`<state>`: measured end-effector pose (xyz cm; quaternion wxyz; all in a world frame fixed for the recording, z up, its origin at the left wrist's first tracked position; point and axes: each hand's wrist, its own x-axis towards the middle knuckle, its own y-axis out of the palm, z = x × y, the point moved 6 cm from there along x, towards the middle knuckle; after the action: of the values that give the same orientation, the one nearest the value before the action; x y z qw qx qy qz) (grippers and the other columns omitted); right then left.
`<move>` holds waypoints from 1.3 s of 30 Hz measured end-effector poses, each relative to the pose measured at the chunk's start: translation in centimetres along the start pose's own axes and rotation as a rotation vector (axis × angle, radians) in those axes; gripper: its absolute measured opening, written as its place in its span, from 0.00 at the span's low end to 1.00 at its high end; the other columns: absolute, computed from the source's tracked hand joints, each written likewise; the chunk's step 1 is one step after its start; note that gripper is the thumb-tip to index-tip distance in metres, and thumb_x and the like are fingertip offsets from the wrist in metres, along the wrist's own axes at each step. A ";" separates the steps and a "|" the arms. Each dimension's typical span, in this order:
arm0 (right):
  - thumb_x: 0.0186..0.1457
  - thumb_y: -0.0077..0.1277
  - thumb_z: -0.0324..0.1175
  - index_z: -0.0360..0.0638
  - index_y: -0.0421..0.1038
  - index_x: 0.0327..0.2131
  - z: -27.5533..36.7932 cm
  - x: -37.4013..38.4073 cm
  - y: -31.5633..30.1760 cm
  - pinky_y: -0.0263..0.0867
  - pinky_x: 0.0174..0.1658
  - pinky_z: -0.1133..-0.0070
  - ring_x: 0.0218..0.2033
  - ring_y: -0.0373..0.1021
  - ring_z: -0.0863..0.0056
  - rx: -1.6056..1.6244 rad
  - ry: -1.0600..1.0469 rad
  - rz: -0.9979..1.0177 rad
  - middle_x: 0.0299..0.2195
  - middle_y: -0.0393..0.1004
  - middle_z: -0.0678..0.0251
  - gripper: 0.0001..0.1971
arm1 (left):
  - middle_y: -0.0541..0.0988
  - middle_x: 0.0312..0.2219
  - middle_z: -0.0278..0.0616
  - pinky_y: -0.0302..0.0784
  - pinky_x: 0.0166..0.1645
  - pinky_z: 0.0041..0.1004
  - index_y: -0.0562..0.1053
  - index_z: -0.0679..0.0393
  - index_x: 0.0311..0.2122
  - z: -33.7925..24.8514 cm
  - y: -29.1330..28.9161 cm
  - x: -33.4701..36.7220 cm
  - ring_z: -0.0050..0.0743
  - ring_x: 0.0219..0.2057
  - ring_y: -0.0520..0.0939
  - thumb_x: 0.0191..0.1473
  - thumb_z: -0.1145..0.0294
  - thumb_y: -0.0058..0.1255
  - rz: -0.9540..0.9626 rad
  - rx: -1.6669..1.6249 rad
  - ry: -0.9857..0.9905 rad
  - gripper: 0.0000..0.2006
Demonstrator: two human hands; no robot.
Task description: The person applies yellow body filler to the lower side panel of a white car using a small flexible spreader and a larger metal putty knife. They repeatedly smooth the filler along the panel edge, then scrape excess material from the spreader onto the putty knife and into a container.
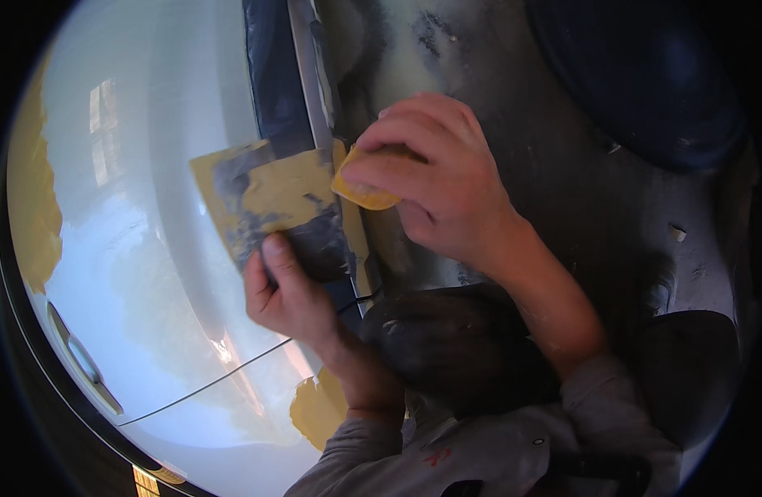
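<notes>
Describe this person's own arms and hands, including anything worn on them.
The left hand and right hand are ungloved. The left sleeve and right sleeve are grey cloth and stop well short of the wrists. A small red marking shows on the grey garment.

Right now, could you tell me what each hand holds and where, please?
Left hand: smeared board, by its lower-left corner. Right hand: yellow spreader, by its upper part.

Left grip [291,291] holds a smeared board [283,189]; right grip [447,178], a yellow spreader [366,194].
</notes>
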<state>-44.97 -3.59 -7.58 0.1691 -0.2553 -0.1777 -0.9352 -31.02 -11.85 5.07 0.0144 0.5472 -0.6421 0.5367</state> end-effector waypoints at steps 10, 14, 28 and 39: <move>0.54 0.45 0.24 0.43 0.73 0.38 -16.0 -11.8 15.4 0.64 0.36 0.81 0.30 0.68 0.79 0.739 1.151 0.008 0.31 0.75 0.67 0.09 | 0.74 0.32 0.45 0.72 0.41 0.29 0.71 0.68 0.39 3.9 -7.5 -3.7 0.30 0.33 0.73 0.54 0.57 0.52 -0.238 0.100 -0.193 0.20; 0.54 0.45 0.22 0.47 0.74 0.40 -16.8 -13.1 19.0 0.62 0.36 0.86 0.31 0.66 0.85 0.867 1.201 0.053 0.33 0.73 0.72 0.12 | 0.73 0.33 0.46 0.70 0.41 0.27 0.69 0.70 0.39 3.4 -7.6 -4.4 0.29 0.34 0.71 0.55 0.55 0.50 -0.254 0.270 -0.184 0.22; 0.53 0.43 0.19 0.42 0.74 0.36 -14.4 -13.7 20.0 0.63 0.42 0.84 0.36 0.68 0.82 0.912 1.014 0.088 0.33 0.74 0.69 0.11 | 0.72 0.31 0.45 0.71 0.41 0.31 0.69 0.66 0.36 1.3 -5.1 -4.6 0.31 0.34 0.72 0.54 0.51 0.50 -0.256 0.392 -0.149 0.22; 0.54 0.42 0.20 0.43 0.74 0.37 -16.5 -11.1 20.6 0.63 0.42 0.84 0.37 0.68 0.81 0.883 1.021 0.009 0.35 0.75 0.69 0.12 | 0.73 0.31 0.45 0.71 0.40 0.30 0.69 0.67 0.37 2.1 -4.8 -4.0 0.30 0.33 0.72 0.54 0.50 0.50 -0.166 0.368 -0.178 0.24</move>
<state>-34.41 -26.09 -21.77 0.3241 0.3109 -0.4400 -0.7776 -24.75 -9.69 5.00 -0.0982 0.6370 -0.4848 0.5913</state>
